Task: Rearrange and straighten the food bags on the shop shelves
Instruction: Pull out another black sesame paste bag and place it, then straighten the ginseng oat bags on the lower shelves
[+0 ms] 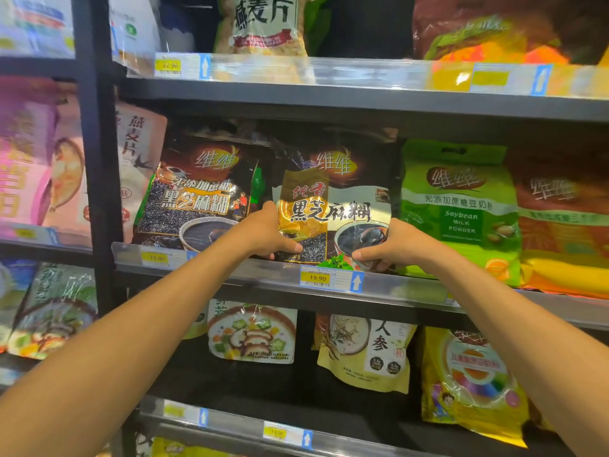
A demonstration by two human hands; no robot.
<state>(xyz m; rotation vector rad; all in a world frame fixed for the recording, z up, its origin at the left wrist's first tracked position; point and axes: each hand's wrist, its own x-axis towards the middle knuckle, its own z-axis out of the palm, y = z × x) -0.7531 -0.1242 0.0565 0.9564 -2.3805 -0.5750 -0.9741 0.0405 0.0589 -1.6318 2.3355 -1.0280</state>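
The middle shelf [250, 282] carried the black sesame bag [333, 206] upright at its front edge, long axis vertical, while the left hand [263, 235] and right hand [392, 249] each clasped a lower corner, thumbs across its face, equally near.

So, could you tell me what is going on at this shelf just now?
A person is handling a glossy black-and-gold plastic bag of sesame paste, gripping its lower corners with the left hand and the right hand. The bag stands roughly upright at the front of the dark metal middle shelf, between a similar dark sesame bag and a green soybean milk powder bag.
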